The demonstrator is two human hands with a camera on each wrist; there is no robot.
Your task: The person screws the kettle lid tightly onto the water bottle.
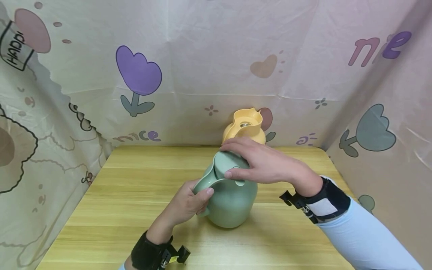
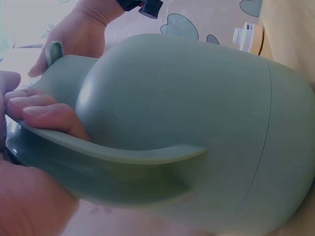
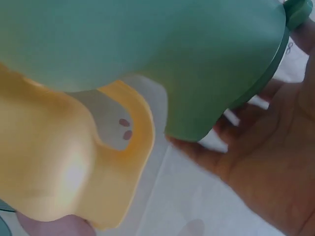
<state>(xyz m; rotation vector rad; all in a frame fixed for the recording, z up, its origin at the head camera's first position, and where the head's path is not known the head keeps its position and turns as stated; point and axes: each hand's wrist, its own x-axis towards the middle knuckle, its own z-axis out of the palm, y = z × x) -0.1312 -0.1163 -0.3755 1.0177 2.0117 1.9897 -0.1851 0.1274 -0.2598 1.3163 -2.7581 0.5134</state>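
I have the left hand point(image 1: 189, 199) gripping the handle point(image 2: 133, 172) of the green jug point(image 1: 231, 206), mid-worktop point(image 1: 135, 180), with the yellow jug point(image 1: 257, 135) on its far side. My right hand point(image 1: 261, 160) lies over the lid point(image 1: 225, 162), pinching or merely resting, I can't tell; I judge this as lid handling, and my next move calls for firm left-hand bracing.

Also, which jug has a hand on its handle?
The green jug, in front: the left hand grips its handle. The yellow jug behind it is unheld.
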